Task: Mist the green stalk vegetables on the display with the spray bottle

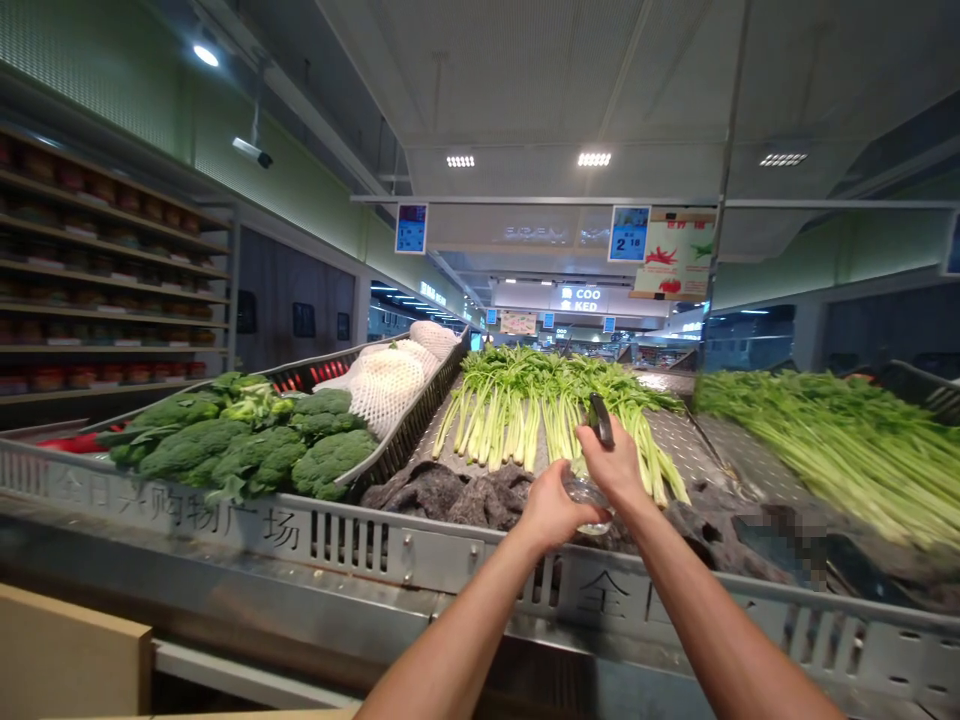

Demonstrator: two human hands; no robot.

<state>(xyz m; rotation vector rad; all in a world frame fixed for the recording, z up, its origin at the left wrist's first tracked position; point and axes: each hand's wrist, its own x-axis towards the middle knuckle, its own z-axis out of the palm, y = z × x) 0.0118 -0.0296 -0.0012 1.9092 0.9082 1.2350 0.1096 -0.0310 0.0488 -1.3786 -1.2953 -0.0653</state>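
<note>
A clear spray bottle [588, 497] with a black spray head is held in front of me over the vegetable stand. My right hand [616, 466] is wrapped round its upper part, just under the black head. Around the lower part of the bottle, my left hand [551, 508] grips from the left side. Behind both hands lies a row of celery [517, 410], leaves toward the back and pale stalks toward me. Dark crumpled cloth [465, 495] runs along the front of the celery, close to my left hand.
Broccoli [247, 440] fills the tray on the left, with white foam-netted produce [390, 380] behind it. A grey slotted guard [360, 530] edges the stand. On the right, a mirror panel [825, 450] reflects the celery. Price signs [628, 234] hang above; shelves of jars [105, 270] stand far left.
</note>
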